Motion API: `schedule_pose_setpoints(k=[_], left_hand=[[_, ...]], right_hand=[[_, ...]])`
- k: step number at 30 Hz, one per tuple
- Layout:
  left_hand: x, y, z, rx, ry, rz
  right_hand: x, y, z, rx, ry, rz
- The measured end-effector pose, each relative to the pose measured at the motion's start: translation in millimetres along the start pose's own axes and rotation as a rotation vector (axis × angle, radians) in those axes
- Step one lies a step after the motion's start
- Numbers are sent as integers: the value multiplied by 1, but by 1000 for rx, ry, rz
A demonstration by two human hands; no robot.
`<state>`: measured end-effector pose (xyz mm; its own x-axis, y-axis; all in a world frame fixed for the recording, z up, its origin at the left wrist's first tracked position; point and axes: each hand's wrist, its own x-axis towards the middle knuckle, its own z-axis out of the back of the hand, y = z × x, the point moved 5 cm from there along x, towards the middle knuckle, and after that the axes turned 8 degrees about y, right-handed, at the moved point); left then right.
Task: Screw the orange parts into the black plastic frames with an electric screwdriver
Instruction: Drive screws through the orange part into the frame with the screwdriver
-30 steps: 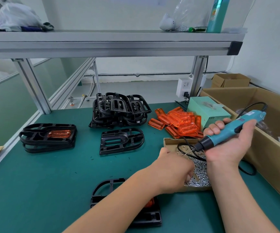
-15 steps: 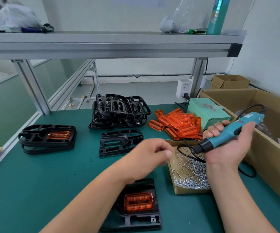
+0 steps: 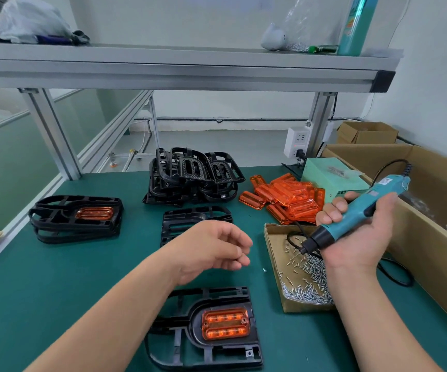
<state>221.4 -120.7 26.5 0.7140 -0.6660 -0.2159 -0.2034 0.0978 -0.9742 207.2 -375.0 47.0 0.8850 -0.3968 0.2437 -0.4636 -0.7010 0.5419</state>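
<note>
Right now the right grip is wrapped around the electric screwdriver, palm turned up. The tool slants down and to the left, so its bit hangs over the box of screws, just below that grip. The left grip hovers above the desk with the forearm reaching in from the lower left. Its fingers are loosely curled toward the thumb, and I cannot tell whether a screw is pinched between the fingertips or nothing is held. The work lies nearer the person than both grips. It is a black frame flat on the desk with an orange part seated in its pocket. The long axis of the orange part runs left to right, and a small hole shows at each end. It sits almost straight under the left grip, toward the wrist side. From the screwdriver bit it lies down and to the left, well apart. The left grip is the nearer one, so it is likely to place or steady. The right grip would need to swing the tool inward and tip it upright over one end hole.
</note>
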Motion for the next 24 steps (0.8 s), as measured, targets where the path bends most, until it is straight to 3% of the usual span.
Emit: schedule_pose_setpoints(k=[5,7,14,24], left_hand=[[36,0,-24,672,21,78],[45,0,-30,829,-18,75],[50,-11,-44,1149,-8,11],[48,-1,-52,1351,52,-51]], right_hand=[[0,2,-1,2,-17,4],[-1,3,-1,4,-15,4],[1,3,2,17,-8,-5],[1,-1,2,15,24,-14]])
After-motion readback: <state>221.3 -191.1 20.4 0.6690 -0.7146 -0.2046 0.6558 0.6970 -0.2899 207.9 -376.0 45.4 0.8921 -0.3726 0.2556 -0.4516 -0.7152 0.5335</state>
